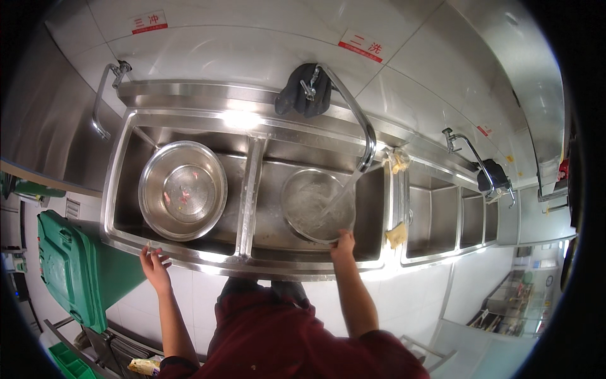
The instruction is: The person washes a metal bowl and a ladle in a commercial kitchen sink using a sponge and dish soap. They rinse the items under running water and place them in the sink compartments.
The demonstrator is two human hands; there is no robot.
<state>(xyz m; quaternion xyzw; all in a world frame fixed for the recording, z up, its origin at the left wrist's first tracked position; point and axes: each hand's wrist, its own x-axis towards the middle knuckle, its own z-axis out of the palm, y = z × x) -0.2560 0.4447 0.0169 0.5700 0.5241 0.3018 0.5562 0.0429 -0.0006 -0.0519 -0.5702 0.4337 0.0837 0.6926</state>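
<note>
My right hand (pixel 343 244) grips the near rim of a round metal bowl (pixel 289 196) in the middle sink basin (pixel 270 237). Water runs in a stream from the curved faucet (pixel 362 125) into this bowl, and its surface is churning. My left hand (pixel 155 269) is at the front edge of the left sink basin, its fingers apart. A tiny pale speck shows by its fingertips; whether it touches them is unclear. A larger stainless steel basin (pixel 154 189) stands in the left sink compartment, with several small pink scraps (pixel 185 195) on its perforated-looking bottom.
A yellow sponge (pixel 396 235) and a crumpled yellowish bundle (pixel 397 161) lie on the ledge to the right. Dark cloth (pixel 296 92) hangs behind the faucet. More sink basins (pixel 432 222) continue rightward. A lidded green bin (pixel 66 270) stands at the left, near a packet (pixel 146 365).
</note>
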